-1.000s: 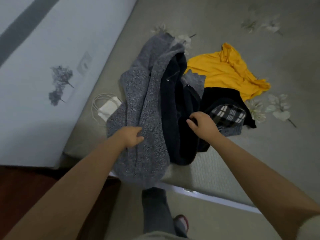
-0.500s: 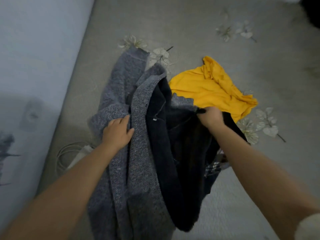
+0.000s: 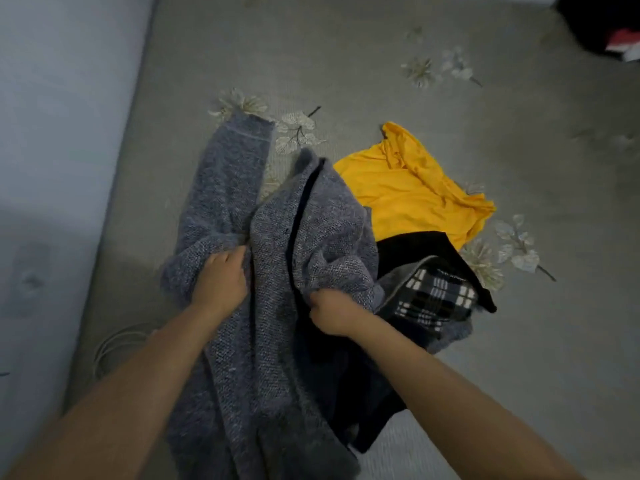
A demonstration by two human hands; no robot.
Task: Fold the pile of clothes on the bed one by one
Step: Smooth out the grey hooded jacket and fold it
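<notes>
Head view: the left hand [image 3: 221, 278] is curled into the grey knit cardigan [image 3: 273, 341], fingers bunched on the left front panel, and the right hand [image 3: 330, 311] is clenched on a fold of the right panel. So the cardigan is gripped by 2 hands, lifted a bit off the bed [image 3: 381, 46]. Just right of the cardigan a plaid piece [image 3: 434, 292] and a black garment [image 3: 415, 247] are seen, with a yellow top [image 3: 412, 199] lying beyond those.
</notes>
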